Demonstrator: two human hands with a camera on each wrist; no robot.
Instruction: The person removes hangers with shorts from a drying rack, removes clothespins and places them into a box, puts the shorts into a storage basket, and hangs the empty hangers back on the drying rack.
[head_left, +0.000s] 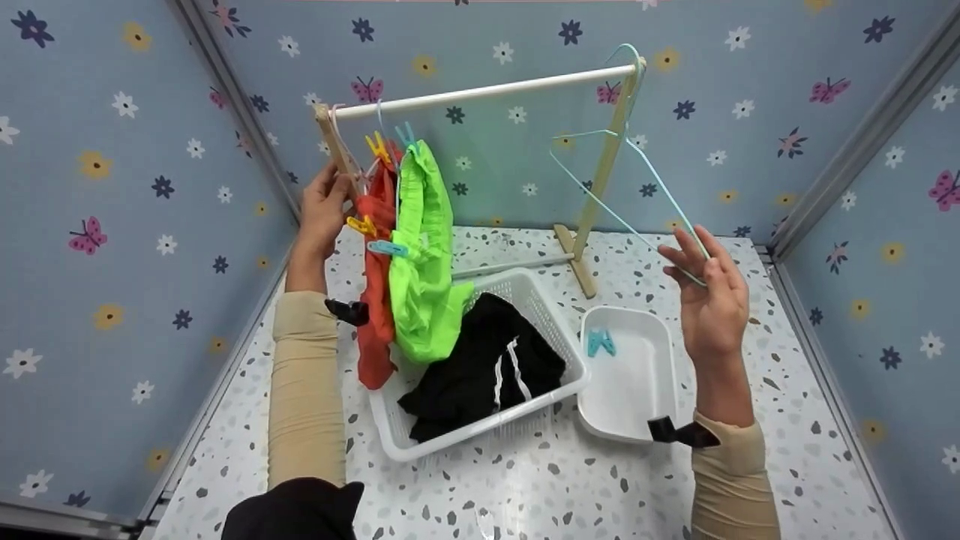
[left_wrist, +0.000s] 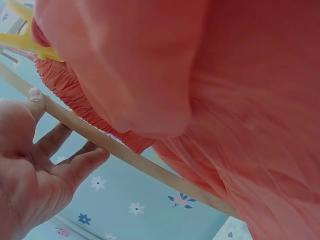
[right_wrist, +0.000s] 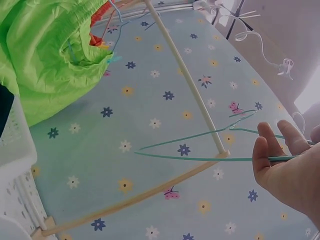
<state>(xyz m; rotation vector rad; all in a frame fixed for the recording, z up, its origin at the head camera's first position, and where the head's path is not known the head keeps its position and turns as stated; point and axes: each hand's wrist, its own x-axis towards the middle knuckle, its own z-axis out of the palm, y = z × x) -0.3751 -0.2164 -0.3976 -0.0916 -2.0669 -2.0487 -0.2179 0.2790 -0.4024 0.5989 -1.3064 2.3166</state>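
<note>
My left hand (head_left: 326, 210) holds the left wooden post (left_wrist: 130, 157) of a small drying rack, thumb on one side and fingers on the other. Beside it hang red shorts (head_left: 379, 285) and bright green shorts (head_left: 424, 255), fastened with yellow clothespins (head_left: 363, 225) and blue clothespins (head_left: 388, 248). At the right, my right hand (head_left: 712, 300) pinches the lower corner of a bare mint-green hanger (right_wrist: 200, 158) between thumb and fingers. The hanger's hook loops over the right end of the white rail (head_left: 487, 88), and its body tilts out toward the hand.
Below the rack stands a white perforated basket (head_left: 480, 433) with a black garment (head_left: 487, 367) with white stripes. Right of it, a white tray (head_left: 630, 397) holds blue clothespins (head_left: 601, 343). Patterned panels (head_left: 510, 45) enclose the speckled table (head_left: 525, 480) at the back and sides.
</note>
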